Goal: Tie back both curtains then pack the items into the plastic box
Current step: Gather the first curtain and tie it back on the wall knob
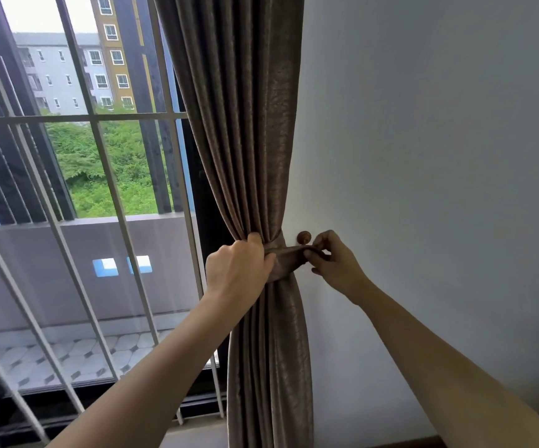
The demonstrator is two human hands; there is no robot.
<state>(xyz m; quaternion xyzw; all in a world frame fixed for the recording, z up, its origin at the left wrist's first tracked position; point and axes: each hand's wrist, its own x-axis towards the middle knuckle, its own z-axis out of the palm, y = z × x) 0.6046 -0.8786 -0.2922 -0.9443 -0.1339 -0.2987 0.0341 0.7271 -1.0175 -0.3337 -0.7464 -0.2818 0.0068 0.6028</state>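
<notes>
Clearance around curtain tie point
Right: bare wall [439, 156], open room in front. Left: window bars [100, 150] block passage. Wall knob [303, 237] juts just beside gathered curtain [245, 140].

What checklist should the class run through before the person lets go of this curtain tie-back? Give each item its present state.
1. Curtain gathered into one bundle beside the wall: ok.
2. Tie-back band wrapped around the bundle: ok.
3. Left hand holding the bundle and band: ok.
4. Right hand pinching the band's end just below the wall knob: ok.
5. Band's end hooked over the knob: cannot tell, the fingers hide it.
6. Other curtain tied back: cannot tell, out of view.
</notes>
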